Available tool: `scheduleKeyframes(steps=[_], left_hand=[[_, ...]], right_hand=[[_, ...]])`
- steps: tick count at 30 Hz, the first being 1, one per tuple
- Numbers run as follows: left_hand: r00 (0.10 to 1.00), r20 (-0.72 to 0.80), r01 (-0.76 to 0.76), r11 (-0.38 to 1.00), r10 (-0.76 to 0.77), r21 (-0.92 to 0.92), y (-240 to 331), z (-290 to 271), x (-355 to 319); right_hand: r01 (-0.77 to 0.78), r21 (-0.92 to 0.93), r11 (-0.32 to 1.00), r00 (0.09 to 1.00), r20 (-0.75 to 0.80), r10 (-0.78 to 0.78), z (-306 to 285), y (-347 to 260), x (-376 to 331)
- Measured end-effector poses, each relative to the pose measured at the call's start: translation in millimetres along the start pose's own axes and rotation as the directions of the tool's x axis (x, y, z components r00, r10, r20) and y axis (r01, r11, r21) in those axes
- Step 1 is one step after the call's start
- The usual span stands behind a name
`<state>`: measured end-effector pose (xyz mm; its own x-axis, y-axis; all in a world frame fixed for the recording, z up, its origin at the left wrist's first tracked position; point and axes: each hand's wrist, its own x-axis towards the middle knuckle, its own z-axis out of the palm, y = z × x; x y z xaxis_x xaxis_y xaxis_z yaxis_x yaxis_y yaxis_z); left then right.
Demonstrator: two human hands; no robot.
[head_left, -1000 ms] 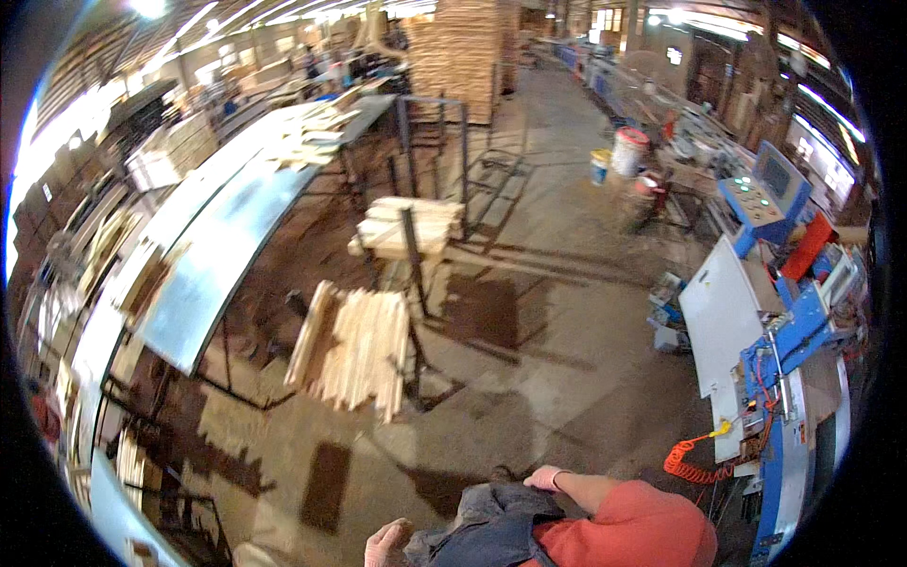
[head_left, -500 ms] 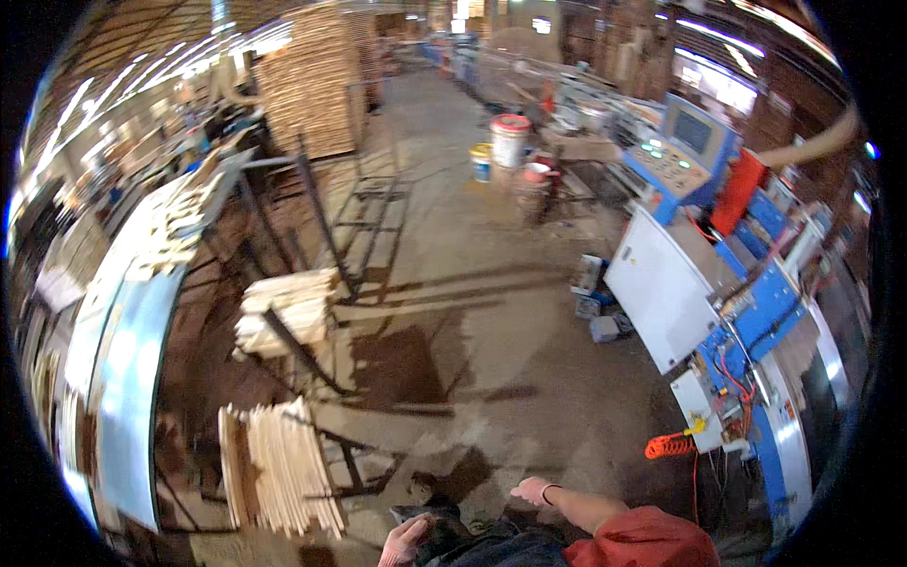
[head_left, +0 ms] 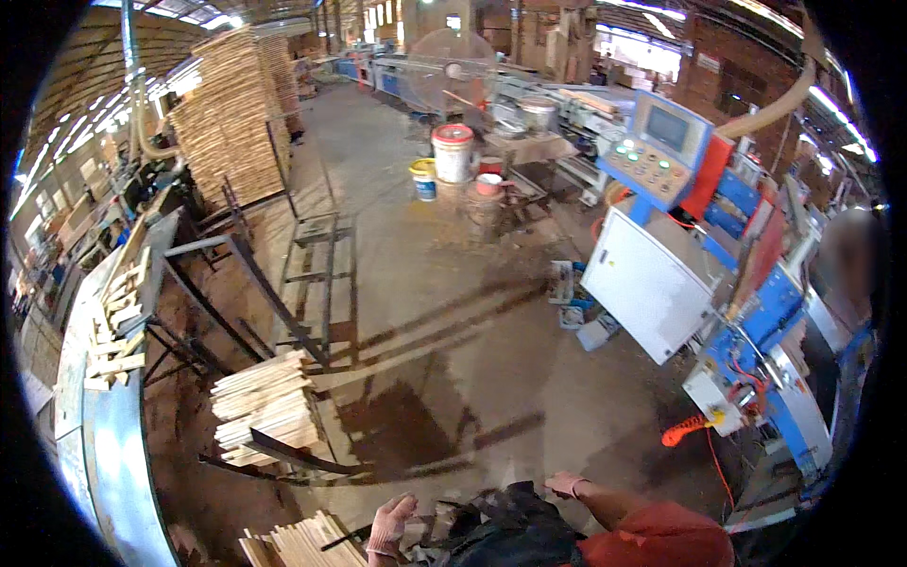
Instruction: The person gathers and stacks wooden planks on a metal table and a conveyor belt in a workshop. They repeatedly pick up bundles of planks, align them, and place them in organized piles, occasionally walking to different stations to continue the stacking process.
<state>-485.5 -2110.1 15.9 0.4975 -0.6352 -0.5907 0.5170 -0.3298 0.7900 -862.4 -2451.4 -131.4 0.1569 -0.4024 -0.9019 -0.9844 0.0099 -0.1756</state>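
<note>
My left hand [head_left: 390,524], in a pale glove, hangs low at the bottom of the view with its fingers curled in and nothing seen in them. It is nearest to a low stack of wooden strips [head_left: 307,543] at the lower edge. My right hand [head_left: 567,484], also in a pale glove, is in front of my dark clothing [head_left: 510,524]. Its fingers point left, loosely extended, and no object shows in them. A red sleeve [head_left: 657,537] covers the upper right arm. Neither hand touches any of the stock or machines.
Left stand a metal-topped table [head_left: 113,463] with wood pieces, dark metal racks [head_left: 274,293] and another strip stack [head_left: 265,402]. A blue machine with a control panel [head_left: 652,156] and white cabinet [head_left: 647,283] stands right. Buckets [head_left: 453,156] and a tall wood stack [head_left: 231,113] are farther off.
The view has shifted forward and turned right. The near strip stack has slid toward the lower edge, and the table and racks sit farther left. Both hands still appear empty.
</note>
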Motion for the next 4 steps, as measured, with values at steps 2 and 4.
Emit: scheduleKeyframes(steps=[2, 4], left_hand=[[0.999, -0.045, 0.023, 0.997, -0.026, -0.070, 20.7, -20.4, 24.2], [0.997, -0.071, 0.031, 0.993, -0.040, -0.118, 40.6, -32.1, 47.7]], right_hand=[[0.098, -0.112, 0.989, 0.995, 0.045, -0.094, 4.5, -16.7, 31.9], [0.334, -0.469, 0.818, 0.937, 0.074, -0.340, 16.7, -23.5, 80.1]])
